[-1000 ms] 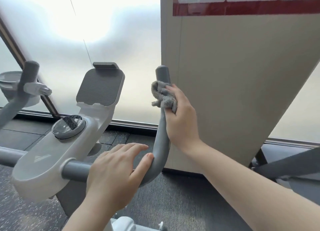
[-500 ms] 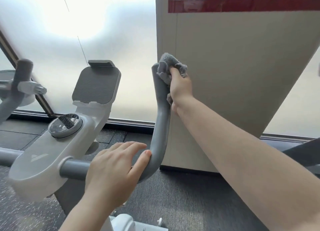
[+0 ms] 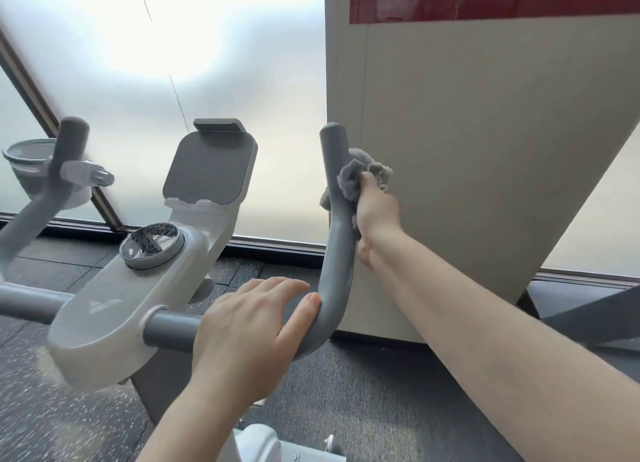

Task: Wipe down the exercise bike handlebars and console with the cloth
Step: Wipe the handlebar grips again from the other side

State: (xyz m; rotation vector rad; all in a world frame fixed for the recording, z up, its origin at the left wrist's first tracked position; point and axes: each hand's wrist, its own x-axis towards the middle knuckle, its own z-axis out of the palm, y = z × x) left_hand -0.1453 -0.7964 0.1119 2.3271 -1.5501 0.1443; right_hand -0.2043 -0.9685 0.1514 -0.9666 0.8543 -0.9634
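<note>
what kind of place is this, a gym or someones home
Probably a gym, though a home workout room can't be ruled out: an exercise bike console, dark speckled rubber flooring, and frosted window panels behind.

Wiping the bike's right handlebar (image 3: 337, 239)

Right hand (image 3: 375, 215) wraps the gray cloth (image 3: 353, 177) round the upright grip; left hand (image 3: 249, 333) rests at the bend beside the white console (image 3: 114, 309).

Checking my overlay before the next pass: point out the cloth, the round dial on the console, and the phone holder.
cloth (image 3: 349, 181): head view, on the bunched grey folds against the right handlebar.
round dial (image 3: 151, 245): head view, on its glass face.
phone holder (image 3: 209, 167): head view, on the ribbed grey pad.
</note>
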